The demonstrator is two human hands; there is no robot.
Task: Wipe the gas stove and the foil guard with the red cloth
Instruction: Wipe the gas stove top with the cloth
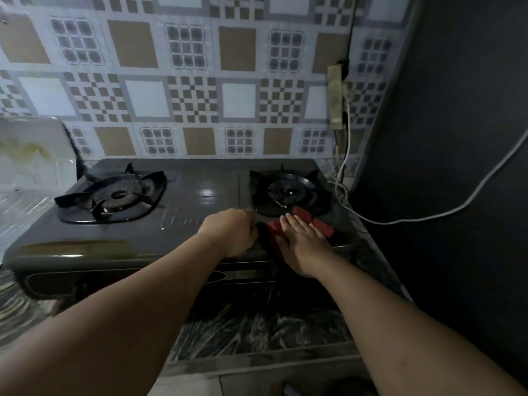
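Surroundings first: patterned tile wall (pixel 194 81) behind, squares of tan, white and check; a yellowed power strip (pixel 336 95) hangs on it at 2 o'clock from the stove, with a white cable (pixel 445 214) trailing down past the stove's right rear corner and looping across the dark wall (pixel 457 138) on the right. The foil guard (pixel 31 155) stands at the stove's 9 o'clock edge, crinkled, shiny, with a yellowish stain near its top. The gas stove (pixel 200 192) is a dark, glossy two-burner unit, long axis running 9 to 3 across my view, sitting on a marbled dark counter (pixel 257 330). Left burner (pixel 114 195) and right burner (pixel 288 192) each carry a black pronged pan support; the right support's near prongs stand just beyond my fingertips and crowd the cloth's far edge. A brownish strip (pixel 77 245) runs along the stove's front left lip. The red cloth (pixel 323 225) lies on the stove top at the front right, at 6 o'clock from the right burner, bunched and soft, its longer run slanting from about 7 to 2. My right hand (pixel 303 244) lies flat on it, fingers straight and together, pointing toward 11, pressing it down. My left hand (pixel 231 232) sits just beside it at 9 o'clock, resting on the stove's front edge with the fingers curled under; whether they hold anything, I cannot tell.
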